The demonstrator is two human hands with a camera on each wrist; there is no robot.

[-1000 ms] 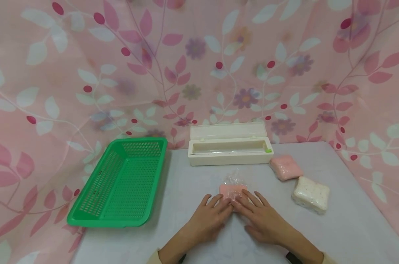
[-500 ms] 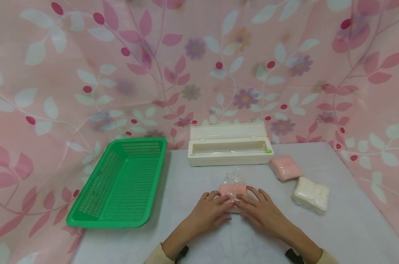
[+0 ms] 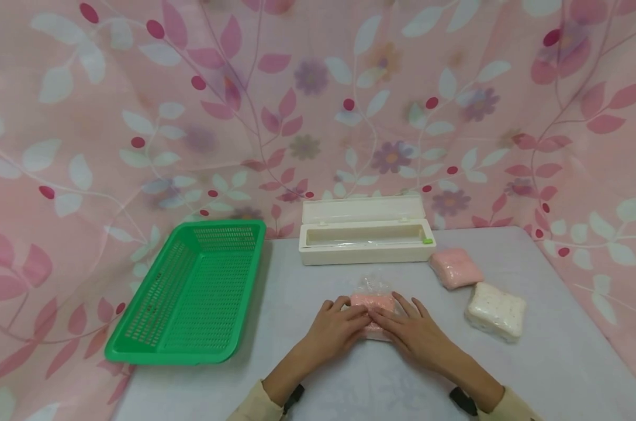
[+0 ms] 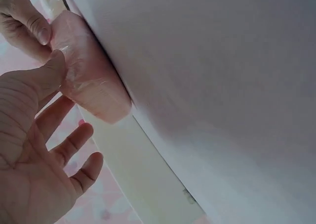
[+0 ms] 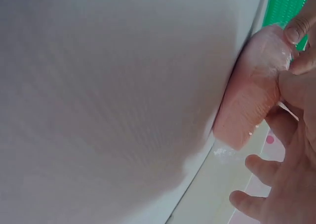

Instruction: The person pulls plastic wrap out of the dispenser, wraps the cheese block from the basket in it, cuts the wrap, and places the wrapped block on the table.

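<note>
A pink block (image 3: 373, 302) in clear plastic film lies flat on the table in front of me, with loose crinkled film (image 3: 373, 284) sticking out at its far side. My left hand (image 3: 332, 326) touches the film on top from the left. From the right, my right hand (image 3: 418, 330) does the same, the fingertips of both meeting near the block's middle. In the left wrist view the left thumb (image 4: 55, 68) presses on the film while the other fingers spread loosely. The right wrist view has the right thumb (image 5: 292, 88) against the wrapped block, its outer fingers apart.
A long white box (image 3: 367, 253) with a raised lid and a small green slider stands at the back. The green basket (image 3: 244, 304) is at left. On the right lie another wrapped pink block (image 3: 456, 268) and a wrapped white block (image 3: 495, 310). A floral curtain hangs behind.
Both hands have shifted slightly over the pink block, their fingertips spreading a little and then coming together over the film. The basket, box and other blocks stay put.
</note>
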